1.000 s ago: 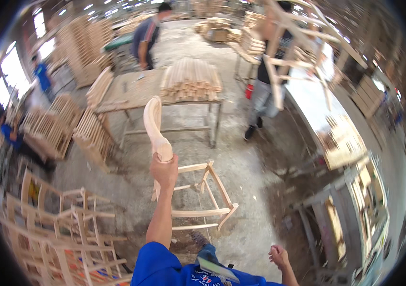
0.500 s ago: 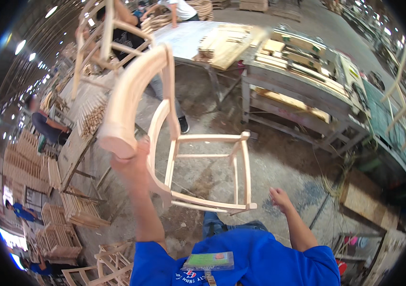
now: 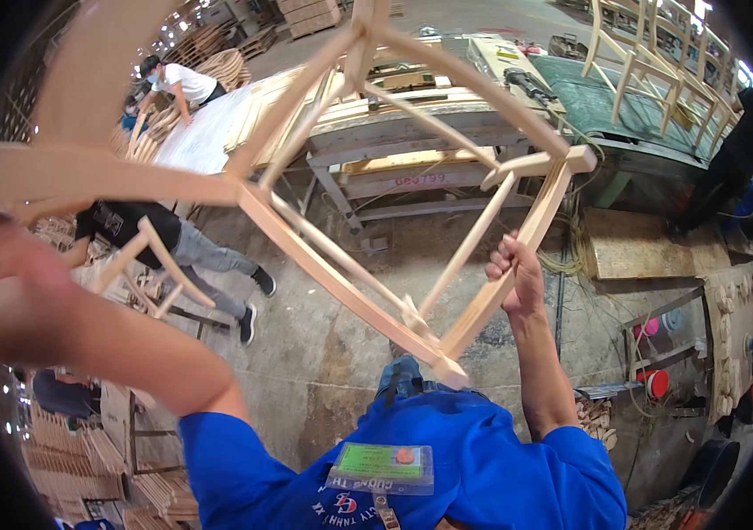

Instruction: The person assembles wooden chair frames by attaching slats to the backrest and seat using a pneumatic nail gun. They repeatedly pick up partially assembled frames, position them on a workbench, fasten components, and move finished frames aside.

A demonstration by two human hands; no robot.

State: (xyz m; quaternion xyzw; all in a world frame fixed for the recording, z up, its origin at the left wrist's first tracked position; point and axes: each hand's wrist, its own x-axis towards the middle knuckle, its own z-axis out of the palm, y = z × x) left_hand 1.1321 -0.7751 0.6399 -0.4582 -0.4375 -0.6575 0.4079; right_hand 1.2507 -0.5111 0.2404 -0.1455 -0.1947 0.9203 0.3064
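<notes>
An unfinished wooden chair frame [image 3: 350, 269] hangs tilted in front of me, its seat an open four-sided frame without a panel. Its curved back parts rise large at the upper left and run out of view. My left hand [image 3: 18, 265], blurred at the far left, grips the back part, its fingers mostly hidden. Around the seat rail on the right side, the fingers of my right hand [image 3: 518, 272] are wrapped. Thin round stretchers run between the legs, which point away from me.
Beyond the chair stands a workbench [image 3: 412, 132] with wooden strips. Several chair frames [image 3: 650, 71] sit on a green surface at the far right. One person in dark clothes [image 3: 186, 247] is at the left; another in white [image 3: 182, 88] leans over a table. Red container [image 3: 654, 383] at the right.
The chair has been lifted and turned, its back swinging up to the left. My right hand, free before, has taken hold of the seat rail. My view has turned to the right.
</notes>
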